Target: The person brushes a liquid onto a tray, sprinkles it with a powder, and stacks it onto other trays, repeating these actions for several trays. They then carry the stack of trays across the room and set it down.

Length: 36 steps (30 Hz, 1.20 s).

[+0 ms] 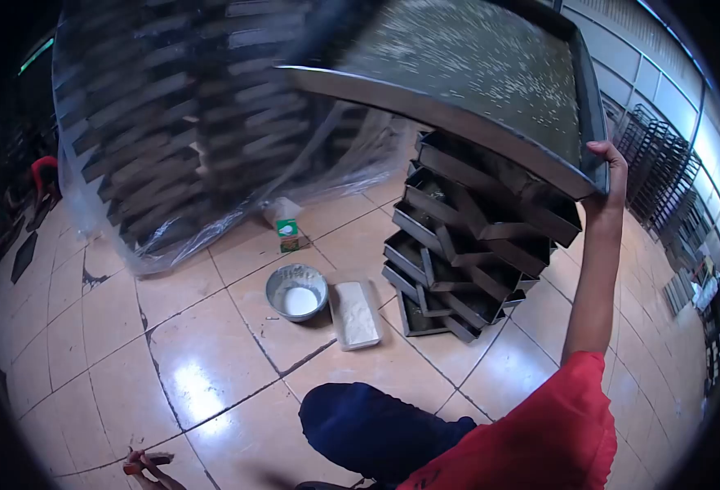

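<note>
My right hand (609, 173) grips the corner of a dark metal baking tray (499, 140), fingers wrapped round its rim. The tray is raised and tilted, its inside dotted with pale grain-like specks. Below it, more metal trays (450, 245) stand crisscrossed in a stack on the floor. Low at the left edge, my left hand (154, 471) is closed around a small brown and orange thing (134, 468) whose kind I cannot make out. A metal bowl (275, 287) with white contents sits beside a rectangular container (344, 298) of white powder.
A tall stack under clear plastic sheeting (152, 257) rises at the back left. A small green-and-white carton (287, 234) stands by its foot. Dark racks (658, 155) line the right wall. Another person's red sleeve (44, 169) shows at far left.
</note>
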Motion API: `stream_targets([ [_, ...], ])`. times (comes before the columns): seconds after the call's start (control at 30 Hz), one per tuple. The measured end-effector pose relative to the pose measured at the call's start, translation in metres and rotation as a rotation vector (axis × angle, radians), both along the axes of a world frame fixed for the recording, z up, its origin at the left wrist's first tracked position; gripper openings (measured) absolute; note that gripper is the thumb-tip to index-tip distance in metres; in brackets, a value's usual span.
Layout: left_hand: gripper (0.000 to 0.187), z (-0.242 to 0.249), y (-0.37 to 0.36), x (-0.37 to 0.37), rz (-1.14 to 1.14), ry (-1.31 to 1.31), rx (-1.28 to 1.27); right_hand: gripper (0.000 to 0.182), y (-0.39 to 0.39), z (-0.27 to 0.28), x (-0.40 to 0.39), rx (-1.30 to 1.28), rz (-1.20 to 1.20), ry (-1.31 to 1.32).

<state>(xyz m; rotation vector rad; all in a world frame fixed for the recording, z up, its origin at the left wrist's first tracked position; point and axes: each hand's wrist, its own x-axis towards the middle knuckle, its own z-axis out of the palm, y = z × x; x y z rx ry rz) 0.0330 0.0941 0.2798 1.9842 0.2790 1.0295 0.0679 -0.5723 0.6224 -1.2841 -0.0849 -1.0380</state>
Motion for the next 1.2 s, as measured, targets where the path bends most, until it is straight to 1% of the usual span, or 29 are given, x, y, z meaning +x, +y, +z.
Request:
stream_targets([
  [0.03, 0.036, 0.003, -0.005, 0.004, -0.022, -0.017, -0.033, 0.060, -0.040, 0.005, -0.007, -0.010, -0.041, 0.006],
  [0.07, 0.035, -0.009, 0.003, 0.007, -0.069, -0.005, -0.102, 0.067, -0.068, 0.008, -0.012, -0.055, -0.033, 0.013],
  [0.1, 0.034, -0.012, 0.002, 0.014, -0.070, -0.004, -0.113, 0.074, -0.091, 0.010, -0.016, -0.100, -0.022, 0.019],
  [0.17, 0.033, -0.016, 0.002, 0.024, -0.054, 0.003, -0.124, 0.073, -0.130, 0.008, -0.023, -0.008, 0.000, 0.100],
  [0.2, 0.033, -0.025, 0.010, 0.030, -0.086, 0.052, -0.075, 0.072, -0.155, 0.000, -0.024, -0.001, 0.012, 0.144],
  [0.23, 0.025, -0.018, 0.005, 0.037, -0.079, 0.013, -0.001, 0.071, -0.179, -0.007, -0.025, 0.004, 0.024, 0.188],
  [0.3, 0.027, -0.069, 0.044, 0.052, -0.203, 0.133, -0.112, 0.067, -0.247, -0.017, -0.030, -0.091, 0.039, 0.266],
  [0.37, 0.028, -0.068, 0.031, 0.064, -0.184, 0.144, -0.075, 0.055, -0.348, -0.034, -0.048, 0.057, -0.040, 0.468],
  [0.4, 0.026, -0.079, 0.039, 0.071, -0.234, 0.169, -0.036, 0.050, -0.390, -0.042, -0.056, 0.129, -0.081, 0.567],
  [0.5, 0.018, -0.059, -0.006, 0.087, -0.213, 0.172, -0.052, 0.058, -0.293, -0.040, -0.047, 0.048, -0.191, 0.456],
  [0.53, 0.018, -0.066, -0.010, 0.093, -0.266, 0.139, -0.027, 0.061, -0.282, -0.048, -0.048, 0.035, -0.359, 0.422],
  [0.6, 0.016, -0.066, -0.031, 0.097, -0.294, 0.152, -0.010, 0.068, -0.265, -0.071, -0.051, 0.005, -0.694, 0.356],
  [0.63, 0.016, -0.068, -0.040, 0.096, -0.303, 0.164, -0.003, 0.058, -0.238, -0.098, -0.049, -0.022, -0.841, 0.143],
  [0.67, 0.015, -0.072, -0.045, 0.094, -0.334, 0.192, -0.008, 0.048, -0.235, -0.140, -0.060, -0.297, -0.931, 0.017],
  [0.7, 0.015, -0.071, -0.060, 0.090, -0.338, 0.178, -0.015, 0.036, -0.199, -0.185, -0.056, -0.273, -1.137, 0.062],
  [0.73, 0.013, -0.077, -0.065, 0.088, -0.399, 0.157, 0.003, 0.035, -0.174, -0.245, -0.054, -0.324, -1.104, 0.134],
  [0.77, 0.012, -0.074, -0.078, 0.082, -0.388, 0.203, 0.038, 0.027, -0.119, -0.300, -0.043, -0.320, -1.064, 0.383],
  [0.8, 0.014, -0.075, -0.091, 0.079, -0.384, 0.216, 0.029, 0.021, -0.072, -0.368, -0.022, -0.329, -0.805, 0.236],
  [0.83, 0.018, -0.076, -0.105, 0.075, -0.381, 0.229, 0.021, 0.017, -0.016, -0.421, -0.020, -0.258, -0.361, 0.390],
  [0.87, 0.017, -0.074, -0.112, 0.075, -0.447, 0.290, 0.107, 0.022, 0.051, -0.422, 0.000, -0.908, -0.307, 0.525],
  [0.9, 0.014, -0.072, -0.127, 0.074, -0.457, 0.338, 0.132, 0.036, 0.106, -0.435, 0.021, -0.835, 0.092, 0.619],
  [0.93, 0.021, -0.076, -0.137, 0.073, -0.507, 0.363, 0.213, 0.054, 0.153, -0.441, 0.041, -0.848, 0.398, 0.753],
  [0.97, 0.032, -0.077, -0.146, 0.074, -0.566, 0.360, 0.332, 0.067, 0.194, -0.432, 0.062, -0.786, 0.704, 0.641],
  [1.0, 0.039, -0.077, -0.157, 0.075, -0.582, 0.373, 0.353, 0.073, 0.228, -0.434, 0.079, -0.836, 0.870, 0.526],
  [1.03, 0.037, -0.078, -0.164, 0.075, -0.626, 0.418, 0.387, 0.075, 0.263, -0.427, 0.094, -0.876, 0.895, 0.351],
  [1.07, 0.037, -0.084, -0.169, 0.076, -0.621, 0.421, 0.421, 0.072, 0.288, -0.417, 0.104, -0.811, 1.020, 0.313],
  [1.1, 0.037, -0.089, -0.171, 0.077, -0.618, 0.421, 0.457, 0.067, 0.306, -0.419, 0.112, -0.826, 1.051, 0.222],
  [1.17, 0.041, -0.091, -0.170, 0.081, -0.583, 0.433, 0.428, 0.048, 0.326, -0.420, 0.124, -0.838, 1.007, 0.107],
  [1.2, 0.057, -0.090, -0.163, 0.083, -0.598, 0.497, 0.461, 0.046, 0.329, -0.419, 0.132, -0.858, 0.995, 0.103],
])
